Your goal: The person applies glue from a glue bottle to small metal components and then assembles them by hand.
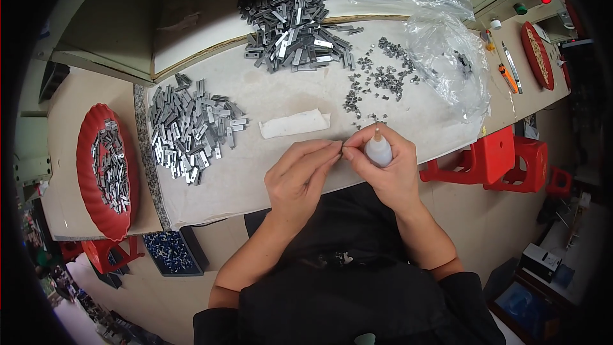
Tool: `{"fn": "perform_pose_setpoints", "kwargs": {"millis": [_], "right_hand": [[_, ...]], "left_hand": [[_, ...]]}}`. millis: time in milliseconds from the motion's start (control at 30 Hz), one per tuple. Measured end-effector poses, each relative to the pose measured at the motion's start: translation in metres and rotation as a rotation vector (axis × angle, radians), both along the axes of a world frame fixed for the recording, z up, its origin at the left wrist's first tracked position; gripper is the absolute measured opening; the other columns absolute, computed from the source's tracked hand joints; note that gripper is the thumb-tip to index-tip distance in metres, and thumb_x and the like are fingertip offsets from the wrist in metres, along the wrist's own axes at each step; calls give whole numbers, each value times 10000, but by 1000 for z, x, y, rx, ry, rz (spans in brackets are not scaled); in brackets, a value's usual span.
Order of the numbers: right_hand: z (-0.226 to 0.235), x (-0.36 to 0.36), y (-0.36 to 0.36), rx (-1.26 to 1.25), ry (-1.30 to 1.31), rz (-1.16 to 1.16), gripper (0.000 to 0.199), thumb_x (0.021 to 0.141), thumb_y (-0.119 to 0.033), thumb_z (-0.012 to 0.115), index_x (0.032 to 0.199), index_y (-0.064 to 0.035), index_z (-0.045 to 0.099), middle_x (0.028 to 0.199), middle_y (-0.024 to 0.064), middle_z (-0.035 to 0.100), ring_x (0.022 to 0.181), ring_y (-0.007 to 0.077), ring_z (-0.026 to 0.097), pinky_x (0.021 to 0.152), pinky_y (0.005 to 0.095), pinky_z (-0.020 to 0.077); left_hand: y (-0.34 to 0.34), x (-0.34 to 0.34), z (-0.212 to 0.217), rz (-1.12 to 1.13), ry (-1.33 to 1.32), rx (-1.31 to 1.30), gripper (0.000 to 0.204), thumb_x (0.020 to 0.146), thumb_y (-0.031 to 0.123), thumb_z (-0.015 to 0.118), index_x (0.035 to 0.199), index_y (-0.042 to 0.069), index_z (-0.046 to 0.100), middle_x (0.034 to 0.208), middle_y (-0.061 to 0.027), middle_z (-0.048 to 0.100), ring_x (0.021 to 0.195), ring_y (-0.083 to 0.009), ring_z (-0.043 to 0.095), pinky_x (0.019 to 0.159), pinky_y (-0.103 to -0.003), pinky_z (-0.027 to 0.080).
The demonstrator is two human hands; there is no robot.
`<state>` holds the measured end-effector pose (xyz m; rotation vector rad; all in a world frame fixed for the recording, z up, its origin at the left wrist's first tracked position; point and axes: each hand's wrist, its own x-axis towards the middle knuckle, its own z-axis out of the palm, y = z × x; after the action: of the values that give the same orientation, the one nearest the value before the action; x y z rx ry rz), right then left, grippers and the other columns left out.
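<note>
My left hand point(295, 182) and my right hand point(397, 176) meet fingertip to fingertip over the front of the white-covered table point(236, 195). Something small and dark shows where the fingertips pinch together, too small to name. A white squeeze bottle point(379, 152) with a thin nozzle sits upright in the curl of my right hand. Just beyond my hands lies a folded white cloth point(294, 124). Loose small metal pieces point(387, 76) are scattered past the right hand. To the left spreads a pile of grey metal rectangular parts point(188, 131).
A bigger heap of similar metal parts point(294, 35) lies at the back. Back right is a clear plastic bag point(447, 57). Far left, a red scalloped tray point(86, 172) holds metal parts. An orange-handled tool point(507, 78) lies at right, above red stools point(488, 156).
</note>
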<state>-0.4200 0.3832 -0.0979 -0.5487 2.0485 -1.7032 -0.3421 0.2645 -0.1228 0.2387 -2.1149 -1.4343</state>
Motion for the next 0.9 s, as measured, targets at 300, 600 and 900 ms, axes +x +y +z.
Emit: {"fn": "perform_pose_setpoints", "kwargs": {"millis": [300, 600, 900], "right_hand": [[9, -16, 24, -100, -50, -135, 90, 743, -1, 608, 825, -1, 570, 788, 15, 566, 751, 65, 509, 678, 200, 406], [-4, -24, 60, -24, -39, -241, 89, 738, -9, 616, 813, -5, 569, 758, 5, 567, 712, 61, 497, 658, 199, 394], [-11, -27, 74, 5, 0, -265, 80, 740, -23, 614, 807, -11, 572, 726, 8, 570, 684, 61, 505, 630, 196, 399]], "left_hand": [[-42, 17, 20, 196, -112, -371, 178, 679, -62, 644, 850, -12, 635, 810, -116, 618, 732, -188, 596, 658, -261, 464], [-45, -6, 32, 128, -138, -516, 159, 666, -2, 661, 816, 31, 620, 769, -75, 546, 668, -217, 545, 584, -279, 438], [-23, -48, 21, -10, -334, -505, 52, 693, 51, 629, 723, 43, 587, 722, -65, 522, 707, -232, 533, 612, -327, 429]]}}
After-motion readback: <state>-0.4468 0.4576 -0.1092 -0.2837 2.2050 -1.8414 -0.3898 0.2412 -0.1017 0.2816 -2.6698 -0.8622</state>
